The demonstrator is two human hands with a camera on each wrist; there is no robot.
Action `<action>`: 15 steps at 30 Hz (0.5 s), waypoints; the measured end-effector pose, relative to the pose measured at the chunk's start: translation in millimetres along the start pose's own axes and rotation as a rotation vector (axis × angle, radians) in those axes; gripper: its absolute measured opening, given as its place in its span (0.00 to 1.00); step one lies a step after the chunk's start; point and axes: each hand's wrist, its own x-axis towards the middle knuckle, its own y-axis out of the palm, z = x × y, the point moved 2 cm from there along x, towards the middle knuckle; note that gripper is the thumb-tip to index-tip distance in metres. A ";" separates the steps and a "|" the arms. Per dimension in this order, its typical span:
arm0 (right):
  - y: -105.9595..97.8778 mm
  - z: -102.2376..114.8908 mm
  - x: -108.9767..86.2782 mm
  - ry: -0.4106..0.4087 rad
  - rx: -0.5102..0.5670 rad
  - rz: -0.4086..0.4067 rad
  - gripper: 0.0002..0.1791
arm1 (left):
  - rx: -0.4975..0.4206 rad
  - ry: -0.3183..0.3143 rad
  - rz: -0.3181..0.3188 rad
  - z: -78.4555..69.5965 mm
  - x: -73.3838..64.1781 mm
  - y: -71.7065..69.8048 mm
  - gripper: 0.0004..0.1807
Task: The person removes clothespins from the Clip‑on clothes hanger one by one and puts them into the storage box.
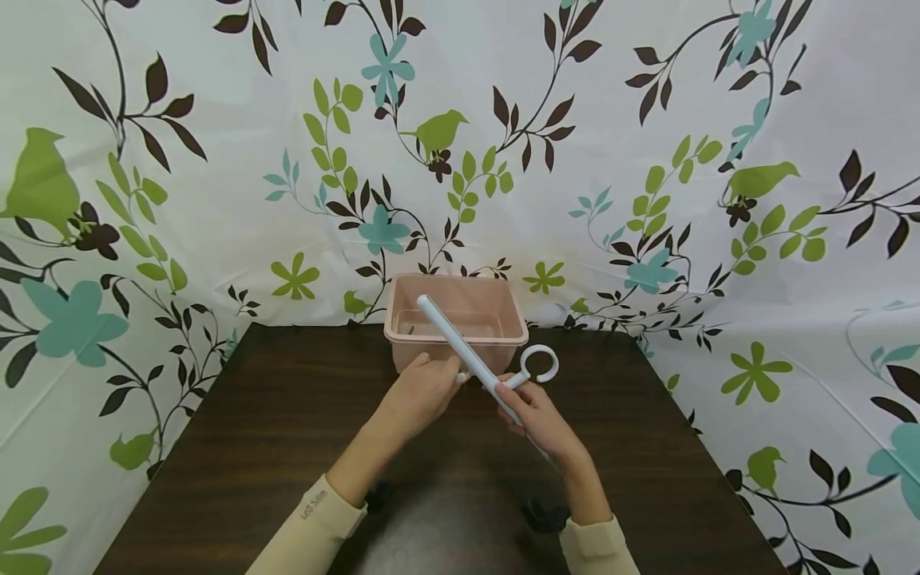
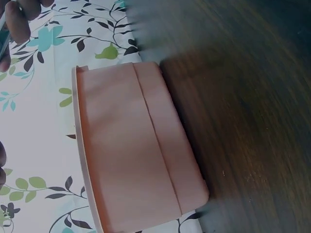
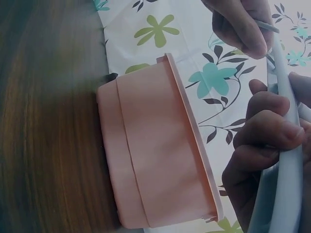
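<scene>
My right hand (image 1: 539, 419) grips a pale bluish-white plastic hanger (image 1: 460, 345), its long bar slanting up to the left. An open ring-shaped hook (image 1: 541, 364) juts from the bar beside this hand. In the right wrist view, the right fingers (image 3: 265, 128) curl round the bar. My left hand (image 1: 424, 391) is close to the bar's middle and pinches a small pale piece (image 3: 267, 25), seen past its thumb; whether that piece belongs to the hanger I cannot tell. Only fingers (image 2: 18, 22) show at the left wrist view's edge.
Just beyond the hands, a pink plastic bin (image 1: 410, 355) stands at the far edge of the dark wooden table (image 1: 302, 407). A few small things lie inside it, mostly hidden by its front wall. Behind the table hangs a white cloth (image 1: 237, 192) printed with leaves and birds.
</scene>
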 end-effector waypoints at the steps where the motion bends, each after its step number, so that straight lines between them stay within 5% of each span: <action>1: -0.3 0.2 -0.1 -0.001 -0.003 0.001 0.16 | 0.015 0.006 -0.005 -0.7 0.1 -0.5 0.12; 15: -1.2 -1.9 -4.5 0.074 0.017 -0.008 0.25 | 0.122 0.054 -0.075 -7.9 1.0 -0.8 0.14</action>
